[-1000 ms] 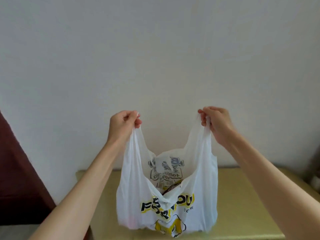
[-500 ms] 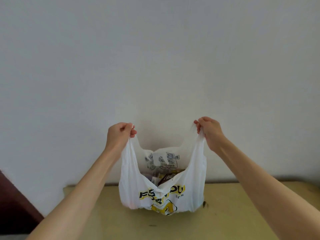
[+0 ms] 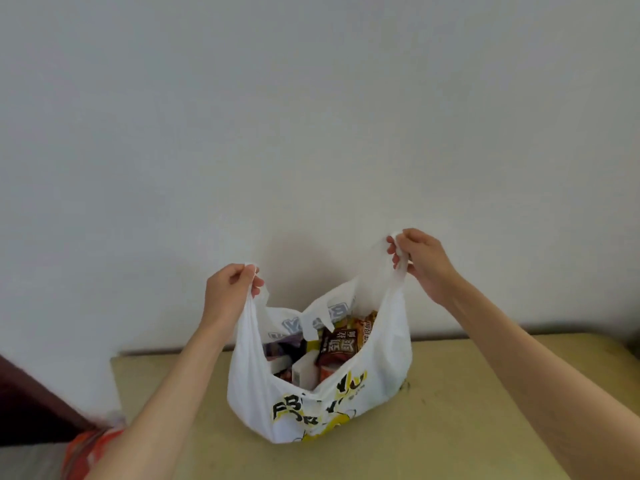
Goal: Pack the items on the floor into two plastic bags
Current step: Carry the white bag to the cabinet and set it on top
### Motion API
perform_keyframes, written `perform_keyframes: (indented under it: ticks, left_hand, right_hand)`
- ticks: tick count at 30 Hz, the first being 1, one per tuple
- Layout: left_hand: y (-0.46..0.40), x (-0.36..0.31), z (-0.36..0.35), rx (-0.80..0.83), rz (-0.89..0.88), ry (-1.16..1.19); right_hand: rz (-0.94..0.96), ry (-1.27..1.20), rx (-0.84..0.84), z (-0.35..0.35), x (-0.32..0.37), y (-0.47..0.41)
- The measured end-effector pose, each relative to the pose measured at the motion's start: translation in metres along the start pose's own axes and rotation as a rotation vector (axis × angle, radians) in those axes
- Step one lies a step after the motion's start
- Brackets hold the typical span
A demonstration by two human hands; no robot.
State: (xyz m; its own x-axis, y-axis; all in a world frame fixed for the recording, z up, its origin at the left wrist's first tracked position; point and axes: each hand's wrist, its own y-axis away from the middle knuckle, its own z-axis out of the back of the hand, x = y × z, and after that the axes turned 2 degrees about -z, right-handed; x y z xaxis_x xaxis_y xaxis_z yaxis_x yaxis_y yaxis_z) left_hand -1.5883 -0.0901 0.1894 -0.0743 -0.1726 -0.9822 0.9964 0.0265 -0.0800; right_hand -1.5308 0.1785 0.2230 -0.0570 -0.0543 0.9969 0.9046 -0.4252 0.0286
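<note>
While one bag (image 3: pixel 367 386) rests, two hands' (image 3: pixel 228 289) (image 3: pixel 424 259) grips pinch its two handles.

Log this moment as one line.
left hand: grips handle | right hand: grips handle | white printed plastic bag: open, packed, on yellowish surface

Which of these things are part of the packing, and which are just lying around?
Part of the job:
white plastic bag
dark snack packet and white box inside it
left hand and right hand, each holding a handle

Just there:
yellowish table
orange striped cloth
</note>
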Motion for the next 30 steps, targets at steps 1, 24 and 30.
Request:
perform_keyframes:
  ticks: [1,24,30]
  left_hand:
    - [0.004,0.004,0.002,-0.003,0.009,0.0]
    - [0.13,0.021,0.021,0.012,-0.622,-0.806]
    - [0.177,0.026,-0.042,0.532,-0.939,-0.771]
  right_hand:
    - [0.004,0.023,0.005,-0.003,-0.003,0.004]
    - [0.11,0.771,-0.37,0.031,-0.101,0.193]
    - [0.012,1.068,-0.521,0.09,-0.119,0.299]
